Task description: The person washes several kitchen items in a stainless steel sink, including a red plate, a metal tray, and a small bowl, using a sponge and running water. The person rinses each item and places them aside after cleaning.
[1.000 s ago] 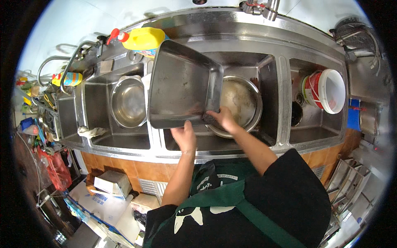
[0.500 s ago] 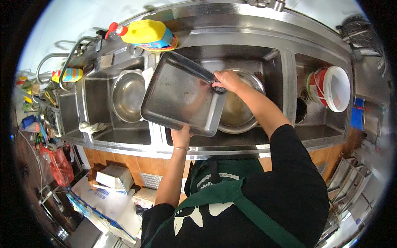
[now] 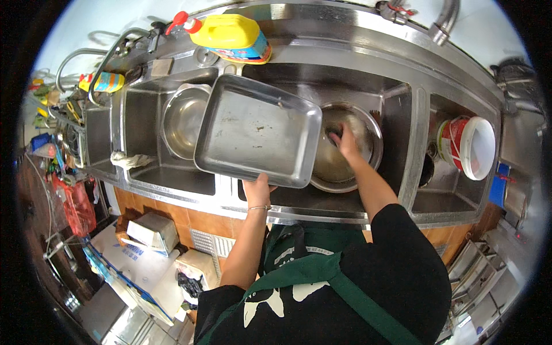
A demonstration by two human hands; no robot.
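A rectangular metal pan (image 3: 259, 123) is held tilted above the divider between two sinks, some small dark residue on its inside. My left hand (image 3: 258, 190) is closed on the pan's near edge. Inside the large middle sink stands a round metal basin (image 3: 368, 164) with cloudy liquid in it. Over that basin, my right hand (image 3: 347, 142) is closed round a dark scouring pad (image 3: 334, 135), its fingers at the liquid. How deep they reach, I cannot tell.
A second round basin (image 3: 183, 123) stands in the left sink, with a pale cloth (image 3: 131, 161) on the near rim. Behind the pan is a yellow jug with a red pump (image 3: 230, 35). The right sink holds a white and red bucket (image 3: 476, 148). Faucets (image 3: 445, 23) rise at the back.
My right hand has left the pan's right rim and gone down to the basin with the scouring pad. The left hand still holds the pan, which now lies slightly flatter.
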